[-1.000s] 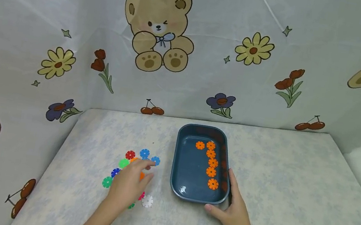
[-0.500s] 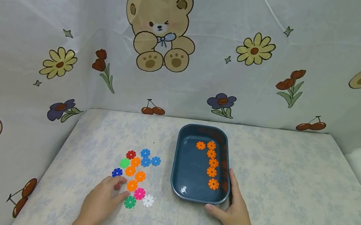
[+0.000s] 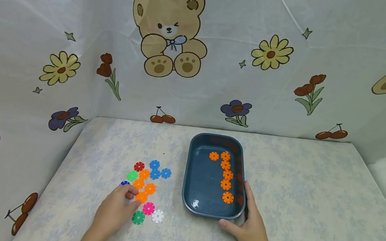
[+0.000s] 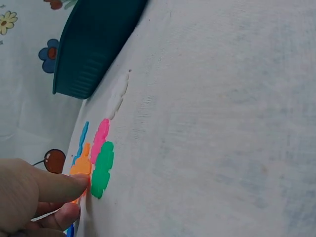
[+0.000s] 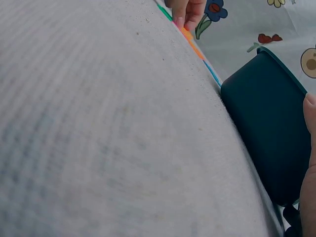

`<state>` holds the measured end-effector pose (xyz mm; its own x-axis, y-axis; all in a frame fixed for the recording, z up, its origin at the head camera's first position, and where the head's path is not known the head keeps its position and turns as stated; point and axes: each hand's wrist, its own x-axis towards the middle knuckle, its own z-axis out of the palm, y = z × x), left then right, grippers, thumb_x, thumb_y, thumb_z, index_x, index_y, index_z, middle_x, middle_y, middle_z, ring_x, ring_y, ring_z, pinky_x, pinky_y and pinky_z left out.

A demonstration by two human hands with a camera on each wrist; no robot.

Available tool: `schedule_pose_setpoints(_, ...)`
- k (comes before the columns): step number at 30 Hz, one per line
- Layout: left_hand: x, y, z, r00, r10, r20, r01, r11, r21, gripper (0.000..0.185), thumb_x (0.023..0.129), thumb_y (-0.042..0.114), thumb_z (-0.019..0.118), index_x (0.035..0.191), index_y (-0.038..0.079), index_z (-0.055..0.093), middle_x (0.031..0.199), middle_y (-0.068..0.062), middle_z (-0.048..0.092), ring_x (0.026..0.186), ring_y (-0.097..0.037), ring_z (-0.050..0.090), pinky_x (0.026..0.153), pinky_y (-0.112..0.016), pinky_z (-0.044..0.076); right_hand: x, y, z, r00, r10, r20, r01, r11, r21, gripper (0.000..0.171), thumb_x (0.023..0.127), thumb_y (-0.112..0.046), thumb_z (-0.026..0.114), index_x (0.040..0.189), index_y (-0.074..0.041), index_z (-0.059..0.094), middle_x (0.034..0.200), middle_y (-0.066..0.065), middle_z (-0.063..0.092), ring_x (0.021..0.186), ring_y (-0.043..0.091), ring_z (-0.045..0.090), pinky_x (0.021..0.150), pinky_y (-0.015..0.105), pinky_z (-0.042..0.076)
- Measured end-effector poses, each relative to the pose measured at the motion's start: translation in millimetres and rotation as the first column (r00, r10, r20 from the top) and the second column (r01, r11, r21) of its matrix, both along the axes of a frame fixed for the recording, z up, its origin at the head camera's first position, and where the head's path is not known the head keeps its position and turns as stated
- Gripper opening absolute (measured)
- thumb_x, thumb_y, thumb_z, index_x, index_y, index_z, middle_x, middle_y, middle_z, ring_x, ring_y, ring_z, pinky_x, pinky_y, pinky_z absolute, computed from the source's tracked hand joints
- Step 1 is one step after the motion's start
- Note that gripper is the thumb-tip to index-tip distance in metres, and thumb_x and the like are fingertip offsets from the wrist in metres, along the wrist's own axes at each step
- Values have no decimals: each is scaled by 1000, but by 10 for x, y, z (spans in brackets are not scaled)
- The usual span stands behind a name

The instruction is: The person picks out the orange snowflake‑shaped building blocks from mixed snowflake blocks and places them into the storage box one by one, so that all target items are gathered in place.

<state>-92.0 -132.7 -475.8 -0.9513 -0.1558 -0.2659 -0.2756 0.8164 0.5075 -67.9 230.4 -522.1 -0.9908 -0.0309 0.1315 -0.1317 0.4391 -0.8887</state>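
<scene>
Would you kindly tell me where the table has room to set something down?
The table is bare right of the tray and right grip, and between the coloured discs and the far edge. It is crowded around the left grip, among the discs.

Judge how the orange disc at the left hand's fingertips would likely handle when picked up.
The orange disc looks thin and small beside the left hand, so it is probably light. Its notched rim suggests stiff plastic, and its flat face would likely slide, not roll, if pushed.
</scene>
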Motion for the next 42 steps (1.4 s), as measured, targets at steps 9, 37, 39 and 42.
schedule_pose_setpoints(9, -4, 2, 28, 1000, 17, -24, -12, 982, 191, 14, 89, 16, 73, 99, 16, 64, 93, 2, 65, 83, -16, 56, 73, -28, 49, 1, -6, 20, 1000, -18, 18, 18, 1000, 13, 124, 70, -27, 92, 160, -29, 7, 166, 2, 17, 150, 8, 20, 106, -1, 17)
schedule_pose_setpoints(37, -667, 1279, 691, 953, -214, -214, 276, 904, 326, 11, 95, 24, 68, 105, 25, 69, 93, 2, 70, 61, -17, 58, 54, -31, 47, 9, -5, 6, 1000, -9, 6, 9, 1000, 12, 123, 71, -27, 91, 159, -37, 6, 166, 6, 17, 149, 5, 20, 106, -1, 18)
schedule_pose_setpoints(39, -746, 1405, 693, 944, -249, -217, 303, 913, 272, 11, 95, 24, 67, 106, 23, 69, 92, 2, 70, 63, -15, 59, 54, -30, 47, 9, -10, 2, 1000, -6, 1, 6, 1000, 14, 123, 71, -27, 91, 159, -37, 6, 166, 6, 17, 149, 3, 21, 106, -1, 18)
schedule_pose_setpoints(42, -855, 1575, 674, 928, -290, -232, 332, 929, 164, 11, 95, 21, 67, 106, 21, 69, 88, 2, 70, 62, -13, 58, 51, -28, 44, 10, -11, 4, 1000, -8, -17, 8, 1000, 21, 123, 71, -26, 91, 159, -35, 6, 166, 8, 18, 147, 0, 20, 106, -1, 19)
